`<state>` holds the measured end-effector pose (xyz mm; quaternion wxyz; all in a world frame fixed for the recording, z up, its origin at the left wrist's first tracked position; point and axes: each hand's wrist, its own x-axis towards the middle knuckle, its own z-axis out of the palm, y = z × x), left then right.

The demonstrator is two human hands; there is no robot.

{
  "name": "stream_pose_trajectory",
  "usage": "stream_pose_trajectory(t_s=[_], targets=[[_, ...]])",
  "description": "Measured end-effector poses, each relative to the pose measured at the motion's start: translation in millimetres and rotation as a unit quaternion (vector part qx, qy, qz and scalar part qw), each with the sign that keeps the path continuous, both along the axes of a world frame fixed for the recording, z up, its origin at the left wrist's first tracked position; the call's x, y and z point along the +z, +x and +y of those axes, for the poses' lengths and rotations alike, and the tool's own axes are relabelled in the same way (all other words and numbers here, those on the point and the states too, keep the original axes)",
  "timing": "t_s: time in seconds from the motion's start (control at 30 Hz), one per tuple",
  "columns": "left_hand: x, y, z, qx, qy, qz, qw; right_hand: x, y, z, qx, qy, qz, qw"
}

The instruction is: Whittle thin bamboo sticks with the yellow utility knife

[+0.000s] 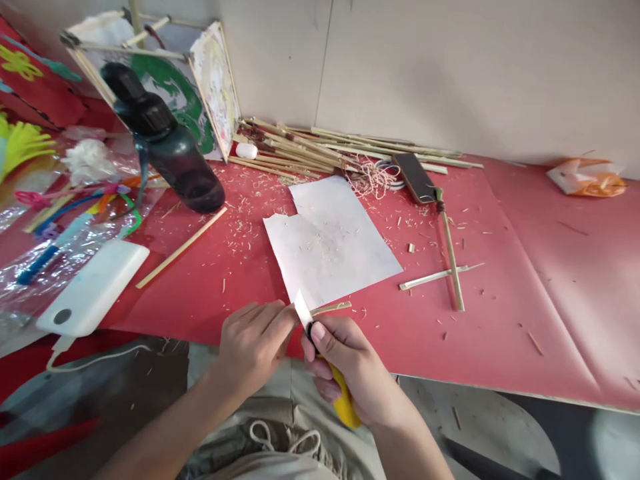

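We see a thin bamboo strip (331, 308) held at the near edge of the red table (525, 320), just in front of the person's body. Its long axis runs nearly level, from left to right, and the free end points to the right and a little away from us, over the lower corner of the white paper sheet (330, 247). The strip is flat, narrow and pale yellow-green.

The left hand (253, 347) pinches the left end of the strip between thumb and fingers, which are pressed together. The right hand (350, 370) is closed as a fist around the yellow handle of a utility knife (320, 347), with the thumb laid near the blade. The short metal blade points up and to the left and touches the strip where the two hands meet.

On the red paper cover many small wood shavings lie. Further away lie a bundle of bamboo sticks (320, 150), a dark plastic bottle (165, 143) on its side, a smooth white power bank (93, 288), and two crossed sticks (450, 263).
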<state>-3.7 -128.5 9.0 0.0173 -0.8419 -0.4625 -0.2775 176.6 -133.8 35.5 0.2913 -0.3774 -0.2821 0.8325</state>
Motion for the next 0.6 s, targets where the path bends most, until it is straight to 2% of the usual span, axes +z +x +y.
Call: stream_pose_trajectory(t_s=[0.1,0.23,0.33,0.47,0.53,0.6], targets=[[-0.6,-0.2,-2.1,-0.012,0.018,-0.02,1.0,5.4,-5.2,-5.8,-0.006,0.009,0.003,1.0],[0.9,-0.4,-2.6,-0.016,0.016,-0.022,1.0,5.4,-7.0,-8.3,-0.06,0.094,-0.104,0.988],[3.3,-4.0,-2.4,-0.018,0.004,-0.028,0.999,-1.5,5.1,0.4,-0.093,0.16,-0.212,0.96],[4.4,-12.2,-3.0,0.021,-0.039,-0.103,0.994,-6.1,29.2,16.9,-0.227,0.182,-0.311,0.905],[3.8,-13.3,-2.6,0.034,-0.092,-0.119,0.988,-2.4,32.5,18.0,-0.202,0.181,-0.314,0.91],[3.1,-11.1,-1.3,0.032,-0.151,-0.12,0.981,3.4,26.3,12.3,-0.133,0.169,-0.282,0.935]])
